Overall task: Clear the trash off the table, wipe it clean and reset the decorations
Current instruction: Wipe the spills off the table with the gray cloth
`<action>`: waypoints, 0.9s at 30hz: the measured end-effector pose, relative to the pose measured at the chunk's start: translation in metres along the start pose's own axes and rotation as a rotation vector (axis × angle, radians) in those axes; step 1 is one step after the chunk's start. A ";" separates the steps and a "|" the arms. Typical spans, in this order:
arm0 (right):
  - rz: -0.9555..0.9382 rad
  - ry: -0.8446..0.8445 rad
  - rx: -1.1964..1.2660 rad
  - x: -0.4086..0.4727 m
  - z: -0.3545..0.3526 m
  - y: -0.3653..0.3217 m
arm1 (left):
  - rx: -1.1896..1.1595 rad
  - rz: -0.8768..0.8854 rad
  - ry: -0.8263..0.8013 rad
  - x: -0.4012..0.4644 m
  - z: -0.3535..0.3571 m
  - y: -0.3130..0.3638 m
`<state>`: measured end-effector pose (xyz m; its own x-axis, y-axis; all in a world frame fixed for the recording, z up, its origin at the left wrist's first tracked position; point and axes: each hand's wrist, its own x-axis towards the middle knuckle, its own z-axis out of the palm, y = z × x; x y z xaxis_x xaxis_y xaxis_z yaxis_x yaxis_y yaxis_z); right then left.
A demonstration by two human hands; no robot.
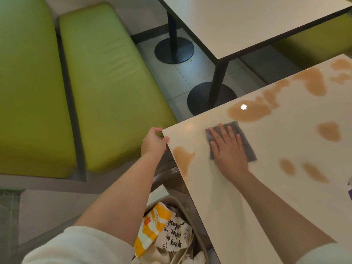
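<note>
Green padded benches (106, 88) fill the left half of the view, two cushions side by side on a pale tiled floor (171, 73). Beyond them, at the top right, stands a second white table (247, 20) on black pedestal legs with round bases.

Nearest the camera, the white table (238, 197) runs from the lower middle to the right edge, its corner pointing toward the benches. Brown spilled liquid (247, 111) lies across it in many patches: a long chain along the far edge, one blot near the left edge just below the corner, and several separate blots toward the right.

Below the table's left edge sits a grey bin (178, 203), holding crumpled trash (171, 233): a yellow and white wrapper and white paper with black lettering.

On the table near the corner lies a grey cloth (245, 147), folded flat, just short of the largest puddle. The right hand (226, 147) presses down on it with fingers straight and spread, palm flat, so its grip is loose rather than closed around the cloth. The left hand (154, 141) holds the table's corner, fingers curled over the far edge and thumb lying on the near edge. Both forearms are bare, with pale sleeves at the bottom of the frame.
</note>
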<state>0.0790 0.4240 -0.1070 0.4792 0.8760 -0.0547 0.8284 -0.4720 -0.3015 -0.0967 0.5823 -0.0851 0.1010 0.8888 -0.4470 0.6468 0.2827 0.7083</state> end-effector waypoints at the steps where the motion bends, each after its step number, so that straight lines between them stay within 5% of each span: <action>1: 0.044 0.073 0.030 -0.009 0.002 0.002 | -0.014 -0.007 -0.007 0.001 0.000 0.000; 4: 0.107 0.272 0.113 -0.048 0.017 -0.007 | -0.033 -0.017 -0.023 0.003 -0.001 0.000; 11: 0.096 0.224 0.810 -0.080 0.012 -0.072 | -0.064 -0.031 -0.045 0.007 -0.002 0.001; 15: -0.236 0.134 0.422 -0.085 0.031 -0.096 | -0.056 -0.017 -0.039 0.007 -0.002 -0.001; 19: -0.296 0.006 0.151 -0.048 0.035 -0.097 | -0.074 -0.020 -0.045 0.009 -0.002 0.000; 27: -0.044 0.042 0.023 -0.037 0.019 -0.065 | -0.083 -0.034 -0.042 0.005 -0.003 -0.001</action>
<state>0.0021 0.4237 -0.1040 0.4541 0.8909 -0.0013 0.8425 -0.4299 -0.3248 -0.0989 0.5878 -0.0867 0.1129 0.8629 -0.4926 0.5856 0.3427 0.7346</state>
